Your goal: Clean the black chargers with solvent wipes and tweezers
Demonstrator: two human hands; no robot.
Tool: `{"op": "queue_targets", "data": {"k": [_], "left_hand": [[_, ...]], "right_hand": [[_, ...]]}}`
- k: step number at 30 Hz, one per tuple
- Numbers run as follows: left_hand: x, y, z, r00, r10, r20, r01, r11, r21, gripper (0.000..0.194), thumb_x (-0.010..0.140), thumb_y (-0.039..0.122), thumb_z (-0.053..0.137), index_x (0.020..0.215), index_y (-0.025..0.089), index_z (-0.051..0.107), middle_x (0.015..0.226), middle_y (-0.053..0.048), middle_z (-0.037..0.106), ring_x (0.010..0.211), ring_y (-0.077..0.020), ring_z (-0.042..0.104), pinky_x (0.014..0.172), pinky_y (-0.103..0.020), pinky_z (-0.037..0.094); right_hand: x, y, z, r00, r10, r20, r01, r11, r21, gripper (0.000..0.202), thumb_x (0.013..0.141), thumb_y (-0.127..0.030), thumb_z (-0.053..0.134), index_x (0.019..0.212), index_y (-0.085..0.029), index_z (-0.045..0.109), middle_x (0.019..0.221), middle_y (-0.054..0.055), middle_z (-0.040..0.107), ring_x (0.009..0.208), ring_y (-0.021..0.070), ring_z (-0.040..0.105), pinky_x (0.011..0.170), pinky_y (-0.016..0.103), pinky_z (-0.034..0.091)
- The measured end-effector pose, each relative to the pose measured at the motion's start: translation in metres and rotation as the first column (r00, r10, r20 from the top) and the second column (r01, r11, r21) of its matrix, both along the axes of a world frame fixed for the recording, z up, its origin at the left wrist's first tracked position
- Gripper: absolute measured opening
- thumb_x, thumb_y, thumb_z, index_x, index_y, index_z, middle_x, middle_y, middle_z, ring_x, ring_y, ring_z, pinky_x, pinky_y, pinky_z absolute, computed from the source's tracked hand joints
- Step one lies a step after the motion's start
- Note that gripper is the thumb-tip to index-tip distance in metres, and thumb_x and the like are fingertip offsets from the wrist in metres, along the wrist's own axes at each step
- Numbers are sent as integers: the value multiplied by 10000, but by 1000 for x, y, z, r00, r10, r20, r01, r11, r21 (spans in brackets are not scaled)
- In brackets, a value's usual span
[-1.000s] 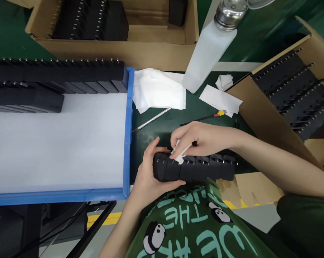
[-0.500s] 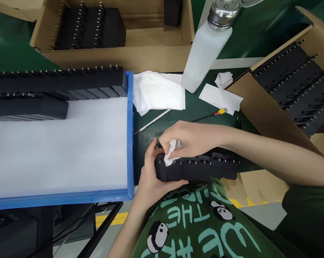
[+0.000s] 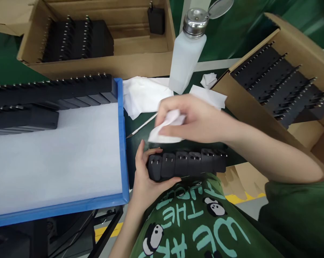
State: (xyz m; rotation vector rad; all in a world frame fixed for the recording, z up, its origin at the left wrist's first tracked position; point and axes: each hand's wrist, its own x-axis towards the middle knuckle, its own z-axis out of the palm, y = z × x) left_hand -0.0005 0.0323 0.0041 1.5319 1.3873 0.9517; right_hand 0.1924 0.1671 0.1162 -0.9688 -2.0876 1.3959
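A row of black power adapters (image 3: 181,165) with metal prongs facing up lies along the table's near edge, against the shirt. My left hand (image 3: 146,175) wraps round the left end of this row, thumb on the near side and fingers on the far side. Above the row, apart from it, my right hand (image 3: 196,118) is closed on a crumpled white wipe (image 3: 167,127); the hand is slightly blurred. A craft knife (image 3: 142,125) lies to the left of the wipe, its upper end partly hidden by my right hand.
On the left stands a blue tray (image 3: 121,143) with rows of black adapters. One cardboard box (image 3: 103,68) at the back and another (image 3: 232,95) at right hold more adapters. A metal-topped bottle (image 3: 187,53) stands by stacked white wipes (image 3: 147,95).
My right hand has lifted off the leftmost adapters with the wipe, moving away from the body. My left hand keeps its hold on the row. The whole view has shifted slightly.
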Motion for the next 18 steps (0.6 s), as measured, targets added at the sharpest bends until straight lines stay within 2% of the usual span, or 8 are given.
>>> {"op": "queue_targets", "data": {"k": [3,5,7,9,11,14,16,18], "left_hand": [[-2,-2,14,994,-40,-98,41,999,9,1136,701,479,899,1600,364,214,1382,-122,588,1299,-331,597,1058,-496,512],[-5,-4,27,964,-78,-253,86,996,19,1007,774,484,842,1590,392,259,1497,-126,506,1395,-362,513,1085,-529,495],[-8,-4,38,906,-153,-396,169,986,6,882,849,486,768,1585,412,287,1574,-113,432,1448,-382,452,1101,-558,487],[-11,-1,44,852,-230,-470,253,967,-14,801,893,504,709,1580,421,306,1600,-97,407,1450,-390,449,1086,-564,506],[-13,5,45,818,-281,-502,312,950,-24,741,909,529,679,1562,434,342,1592,-82,422,1425,-389,479,1056,-550,536],[-17,14,42,778,-318,-542,350,936,-47,718,888,571,687,1532,454,392,1565,-68,449,1402,-383,504,1014,-508,569],[-22,19,43,770,-322,-550,349,935,-60,785,858,596,711,1550,443,371,1531,-77,482,1367,-374,540,968,-462,594],[-26,22,47,774,-313,-550,346,937,-48,833,840,609,726,1564,433,355,1482,-83,529,1301,-360,599,918,-426,614]], "right_hand": [[62,-33,15,958,-271,91,264,961,84,35,922,-210,672,889,-199,671,839,10,663,663,115,553,568,271,413],[101,-63,3,847,-484,220,460,875,154,34,939,-257,660,928,-225,664,798,4,642,610,121,519,520,283,378],[131,-90,-23,661,-680,317,570,730,377,19,933,-253,653,927,-243,638,801,16,646,608,150,534,525,310,394],[147,-108,-50,594,-707,385,537,704,464,42,938,-230,609,967,-253,630,882,51,669,676,200,598,575,351,465],[152,-117,-67,608,-675,417,499,734,460,154,958,-239,561,1090,-264,635,1032,90,679,856,269,668,700,414,548],[147,-124,-69,616,-687,387,482,716,504,387,986,-259,522,1370,-299,556,1272,122,613,1175,336,625,948,513,552],[143,-131,-65,607,-740,291,498,638,587,501,973,-251,555,1464,-334,497,1318,122,590,1236,349,590,1014,533,525],[139,-139,-64,646,-745,169,511,586,629,575,946,-278,618,1497,-358,474,1284,116,611,1207,355,602,998,529,535]]}}
